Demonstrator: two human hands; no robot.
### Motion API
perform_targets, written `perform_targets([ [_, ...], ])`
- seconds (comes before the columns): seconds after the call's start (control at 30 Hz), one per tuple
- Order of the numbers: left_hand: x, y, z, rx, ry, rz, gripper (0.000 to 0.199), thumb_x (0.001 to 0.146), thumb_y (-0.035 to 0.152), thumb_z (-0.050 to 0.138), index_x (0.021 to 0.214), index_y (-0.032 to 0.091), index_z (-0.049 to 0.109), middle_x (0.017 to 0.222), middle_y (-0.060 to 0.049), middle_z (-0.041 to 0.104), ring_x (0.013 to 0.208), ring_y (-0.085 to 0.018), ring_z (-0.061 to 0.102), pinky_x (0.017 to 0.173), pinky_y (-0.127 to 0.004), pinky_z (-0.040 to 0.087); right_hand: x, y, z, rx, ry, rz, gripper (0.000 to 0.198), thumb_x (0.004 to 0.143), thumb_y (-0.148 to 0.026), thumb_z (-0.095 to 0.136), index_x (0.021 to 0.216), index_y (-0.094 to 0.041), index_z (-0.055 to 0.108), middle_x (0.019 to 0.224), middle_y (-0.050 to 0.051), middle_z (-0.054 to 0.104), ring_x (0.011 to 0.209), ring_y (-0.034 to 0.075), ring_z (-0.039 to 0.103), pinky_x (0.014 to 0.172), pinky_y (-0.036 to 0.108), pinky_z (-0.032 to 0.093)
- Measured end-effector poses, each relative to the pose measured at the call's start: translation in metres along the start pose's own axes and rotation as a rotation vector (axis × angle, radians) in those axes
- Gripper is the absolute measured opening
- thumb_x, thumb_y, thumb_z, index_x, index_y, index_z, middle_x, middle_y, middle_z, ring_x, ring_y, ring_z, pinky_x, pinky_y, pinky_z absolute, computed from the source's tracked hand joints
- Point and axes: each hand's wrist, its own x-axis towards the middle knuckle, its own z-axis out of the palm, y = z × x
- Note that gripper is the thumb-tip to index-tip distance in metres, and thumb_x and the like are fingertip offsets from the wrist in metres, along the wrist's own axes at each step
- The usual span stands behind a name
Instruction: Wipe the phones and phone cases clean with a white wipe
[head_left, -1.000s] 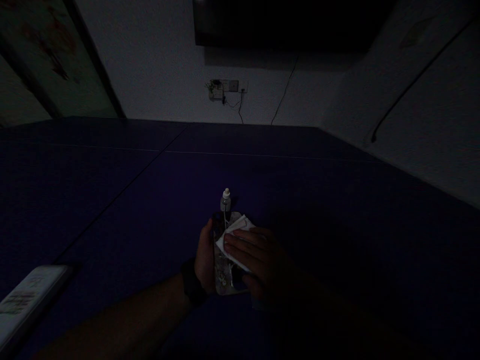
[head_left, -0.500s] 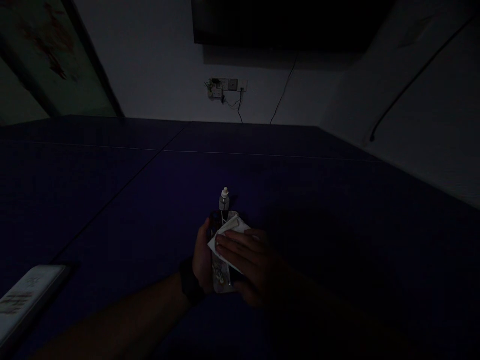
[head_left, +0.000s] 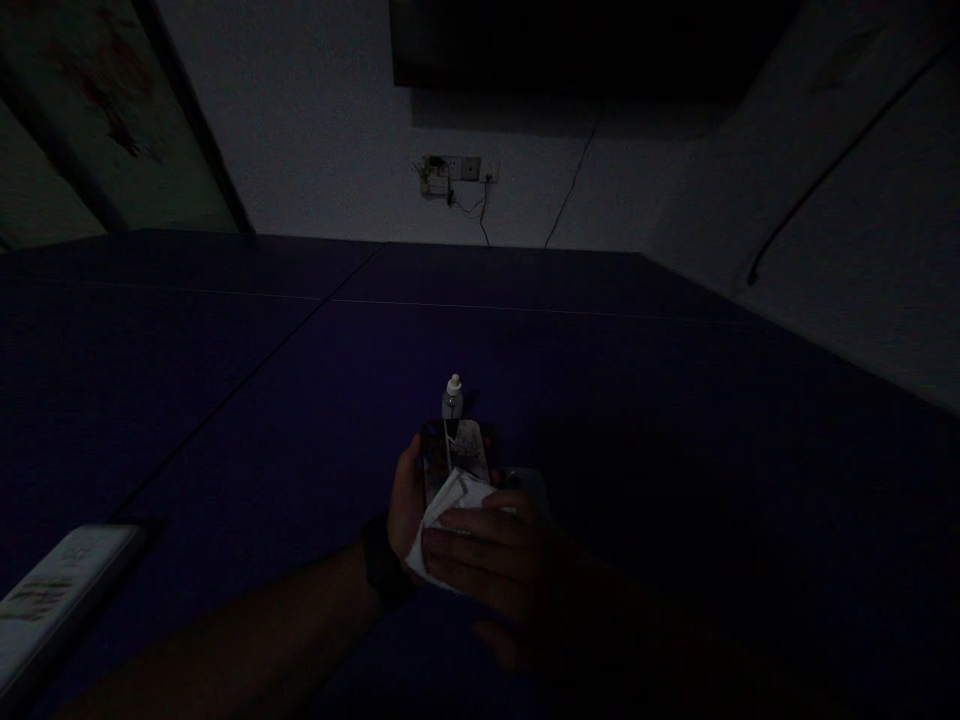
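Observation:
My left hand [head_left: 406, 500], with a dark band on its wrist, grips the left side of a smartphone [head_left: 466, 448]. Its upper part shows a glossy, patterned or reflecting face. A folded white tissue [head_left: 435, 560] lies over the phone's lower part. My right hand [head_left: 487, 550] holds the tissue against it with the fingers laid flat on top. Just beyond the phone's top edge stands a small clear bottle [head_left: 452, 402] with a white cap. A flat greyish thing [head_left: 531, 484] shows partly behind my right hand; its kind is hard to make out in the dark.
The dark blue tabletop [head_left: 360, 360] has a seam across it. At the lower left lies a white box [head_left: 64, 580] with brown marks. Against the wall are sockets with cords [head_left: 457, 172] and a large black screen [head_left: 585, 50]. The room is very dim.
My right hand and the tissue have slid down the phone toward me. More of the phone's upper face now shows, and the greyish thing on the right has come into sight.

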Motion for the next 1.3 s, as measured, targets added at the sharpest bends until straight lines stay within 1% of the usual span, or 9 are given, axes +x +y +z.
perform_targets([
  [0.13, 0.002, -0.003, 0.004, 0.057, -0.013, 0.105, 0.069, 0.086, 0.077, 0.052, 0.113, 0.016, 0.069, 0.052, 0.004, 0.045, 0.036, -0.006, 0.025, 0.038, -0.022, 0.020, -0.006, 0.006, 0.007, 0.045, 0.018, -0.027, 0.046, 0.103, -0.038, 0.037, 0.134, -0.019, 0.065, 0.138, 0.002, 0.071, 0.128, 0.020, 0.059, 0.101, 0.040, 0.036],
  [0.2, 0.003, -0.003, 0.005, -0.016, 0.019, 0.160, 0.064, 0.089, 0.073, 0.051, 0.114, 0.016, 0.068, 0.058, 0.002, 0.050, 0.039, -0.006, 0.030, 0.039, -0.019, 0.022, -0.007, 0.009, 0.012, -0.008, 0.135, 0.047, 0.045, 0.102, -0.034, 0.038, 0.134, -0.016, 0.065, 0.135, 0.005, 0.073, 0.127, 0.022, 0.060, 0.104, 0.042, 0.034],
  [0.3, 0.002, -0.001, 0.005, -0.062, 0.034, 0.114, 0.064, 0.087, 0.073, 0.054, 0.110, 0.015, 0.069, 0.057, 0.002, 0.050, 0.039, -0.005, 0.030, 0.038, -0.017, 0.020, -0.005, 0.004, 0.014, -0.029, 0.127, 0.084, 0.049, 0.102, -0.036, 0.040, 0.139, -0.012, 0.061, 0.141, 0.009, 0.068, 0.134, 0.023, 0.056, 0.107, 0.041, 0.034],
  [0.5, 0.001, -0.005, 0.007, 0.145, -0.034, 0.090, 0.077, 0.081, 0.084, 0.050, 0.108, 0.015, 0.072, 0.047, 0.003, 0.042, 0.034, -0.008, 0.026, 0.036, -0.024, 0.020, -0.011, 0.007, 0.010, 0.120, 0.124, -0.082, 0.043, 0.100, -0.040, 0.042, 0.127, -0.018, 0.067, 0.130, 0.004, 0.075, 0.126, 0.019, 0.061, 0.103, 0.039, 0.040],
  [0.7, 0.001, 0.001, 0.000, 0.023, 0.093, 0.131, 0.061, 0.084, 0.070, 0.062, 0.112, 0.016, 0.070, 0.058, 0.002, 0.052, 0.042, -0.007, 0.039, 0.042, -0.019, 0.026, -0.003, 0.006, 0.011, -0.002, 0.097, 0.048, 0.051, 0.096, -0.035, 0.048, 0.140, -0.009, 0.059, 0.141, 0.012, 0.068, 0.134, 0.025, 0.056, 0.104, 0.042, 0.042],
  [0.8, -0.002, 0.003, -0.003, 0.102, 0.069, 0.075, 0.068, 0.081, 0.076, 0.060, 0.108, 0.014, 0.072, 0.052, 0.002, 0.049, 0.040, -0.010, 0.039, 0.043, -0.022, 0.028, -0.002, -0.001, 0.014, 0.080, 0.019, -0.056, 0.050, 0.097, -0.040, 0.048, 0.137, -0.015, 0.062, 0.141, 0.005, 0.069, 0.132, 0.022, 0.057, 0.102, 0.041, 0.043],
  [0.9, -0.002, 0.000, 0.001, 0.152, 0.045, 0.105, 0.077, 0.078, 0.083, 0.055, 0.105, 0.014, 0.073, 0.058, -0.002, 0.055, 0.043, -0.013, 0.043, 0.044, -0.025, 0.029, -0.011, 0.002, 0.016, 0.118, 0.141, -0.089, 0.041, 0.099, -0.040, 0.044, 0.122, -0.018, 0.070, 0.127, 0.002, 0.076, 0.123, 0.018, 0.062, 0.100, 0.039, 0.044],
  [1.17, -0.004, 0.004, 0.000, 0.129, 0.016, 0.022, 0.069, 0.082, 0.079, 0.055, 0.100, 0.015, 0.074, 0.048, 0.004, 0.043, 0.033, -0.006, 0.022, 0.039, -0.023, 0.019, -0.001, -0.002, 0.017, 0.024, 0.086, -0.051, 0.048, 0.098, -0.036, 0.047, 0.138, -0.015, 0.062, 0.140, 0.005, 0.069, 0.136, 0.022, 0.055, 0.107, 0.041, 0.042],
  [1.3, -0.002, 0.004, 0.003, 0.143, 0.025, 0.141, 0.067, 0.083, 0.076, 0.056, 0.106, 0.015, 0.074, 0.054, 0.000, 0.054, 0.041, -0.012, 0.041, 0.046, -0.026, 0.032, -0.007, 0.003, 0.017, 0.064, 0.162, -0.107, 0.039, 0.101, -0.033, 0.045, 0.129, -0.018, 0.067, 0.135, 0.000, 0.072, 0.134, 0.018, 0.057, 0.111, 0.036, 0.040],
])
